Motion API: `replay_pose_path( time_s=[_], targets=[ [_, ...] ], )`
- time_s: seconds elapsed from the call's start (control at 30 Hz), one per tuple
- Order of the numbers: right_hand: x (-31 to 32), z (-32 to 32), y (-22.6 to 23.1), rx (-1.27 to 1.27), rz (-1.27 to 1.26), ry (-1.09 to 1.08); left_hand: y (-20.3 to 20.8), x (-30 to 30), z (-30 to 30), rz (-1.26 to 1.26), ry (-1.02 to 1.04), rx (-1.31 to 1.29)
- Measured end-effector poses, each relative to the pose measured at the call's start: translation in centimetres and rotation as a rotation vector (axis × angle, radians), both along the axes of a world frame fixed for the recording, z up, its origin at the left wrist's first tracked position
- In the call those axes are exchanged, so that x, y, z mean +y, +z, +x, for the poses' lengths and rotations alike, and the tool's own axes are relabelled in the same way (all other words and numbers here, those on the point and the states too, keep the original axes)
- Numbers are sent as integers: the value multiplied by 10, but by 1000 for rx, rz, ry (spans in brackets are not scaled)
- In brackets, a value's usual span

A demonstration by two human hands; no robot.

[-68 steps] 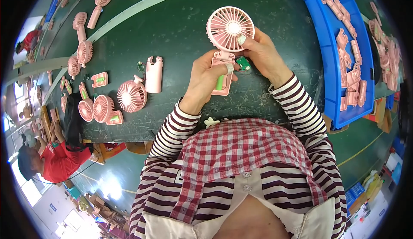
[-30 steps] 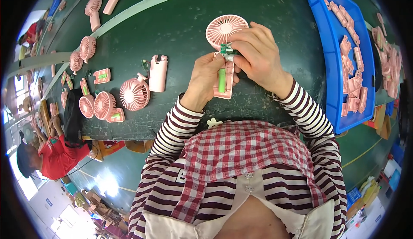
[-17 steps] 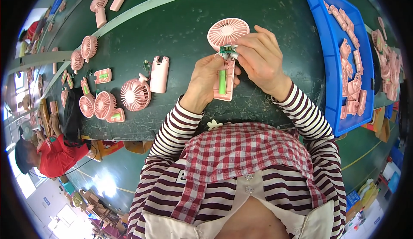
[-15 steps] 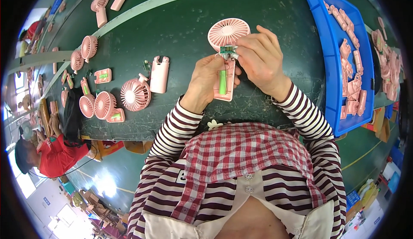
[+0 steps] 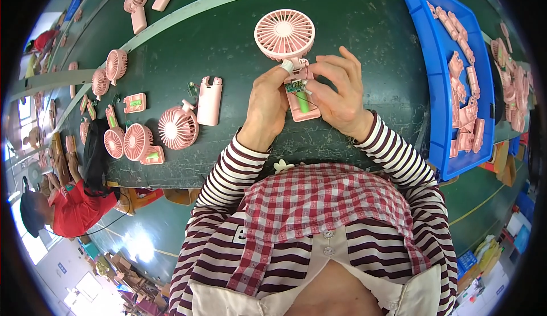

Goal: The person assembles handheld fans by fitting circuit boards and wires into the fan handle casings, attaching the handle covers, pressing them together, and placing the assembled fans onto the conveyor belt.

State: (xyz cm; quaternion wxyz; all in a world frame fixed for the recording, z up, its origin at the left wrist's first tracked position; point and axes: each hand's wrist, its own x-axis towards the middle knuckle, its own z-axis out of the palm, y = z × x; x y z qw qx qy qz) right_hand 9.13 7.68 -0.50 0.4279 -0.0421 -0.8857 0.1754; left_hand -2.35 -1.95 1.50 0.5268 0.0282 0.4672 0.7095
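Two bare hands meet around one pink fan [image 5: 284, 44] just above the middle of the green worktop [image 5: 364, 23]. The fan's round head points away from the person, and its open handle [image 5: 302, 116] reaches back between the hands. Inside the handle lies a green battery [image 5: 303, 105], with a small green circuit board [image 5: 295, 86] over its far end and a thin dark wire beside it.

The left hand [image 5: 266, 108] is closed around the left side of the handle, its wrapped thumb at the neck below the head; its other fingers are mostly hidden. The right hand [image 5: 341, 97] is half curled, its thumb at the board's right edge and its forefinger close above, a small gap between them; I cannot tell whether they pinch anything.

To the left, near the fan, stand out a pink handle cover [image 5: 209, 101] and a loose fan head [image 5: 178, 128], just beside each other. Farther left lie more pink fans [image 5: 137, 142]. On the right, a blue bin [image 5: 436, 108] holds pink plastic pieces [image 5: 472, 81].
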Motion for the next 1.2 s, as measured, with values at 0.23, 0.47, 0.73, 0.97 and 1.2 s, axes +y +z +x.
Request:
replay_pose_path(
  time_s=[0.23, 0.47, 0.73, 0.97, 1.2],
  targets=[
    [2, 3, 0, -24, 52, 5, 2, 2, 5, -43, 8, -6],
    [7, 9, 5, -143, -69, 46, -10, -3, 0, -51, -99, -38],
    [20, 6, 17, -175, -422, 154, 5, 4, -1, -62, -65, -96],
    [25, 6, 19, -246, -404, 165, 4, 3, -1, -53, -86, -157],
    [25, 5, 20, -287, -384, 180, -1, 2, -2, -25, -114, -169]
  ],
)
